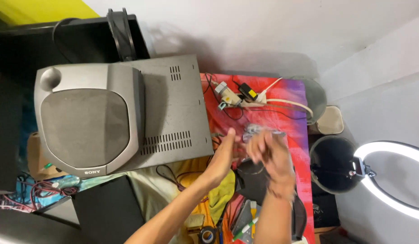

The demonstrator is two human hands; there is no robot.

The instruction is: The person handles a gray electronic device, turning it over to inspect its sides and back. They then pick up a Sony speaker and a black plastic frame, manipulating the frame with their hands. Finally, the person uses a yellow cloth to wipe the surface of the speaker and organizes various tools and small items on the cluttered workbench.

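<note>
Both hands raised over the tabletop [295, 97], blurred; left hand [224, 156] flat and open, fingers stretched upward, nothing gripped; right hand [270, 153] curled, fingers bent around a crumpled clear plastic bag [259, 131] poking out just above the fingertips; contents of the bag too blurred to tell. Just left of the left fingers, the edge of a grey television [123, 117] lying face up, nearly touching. Beyond the fingertips, a white power strip [245, 97] with plugs and thin wires, near but apart. Beneath the right hand, a dark pouch-like thing [252, 180]; under the left wrist, a yellow cloth [223, 192]. Right of the right fingers, past the tabletop edge, a round black bin [331, 165], inside dark, contents not readable; beside it a lit ring light [392, 178]. Open room only in the narrow strip of red cloth between hands and power strip; crowded on every other side.
</note>
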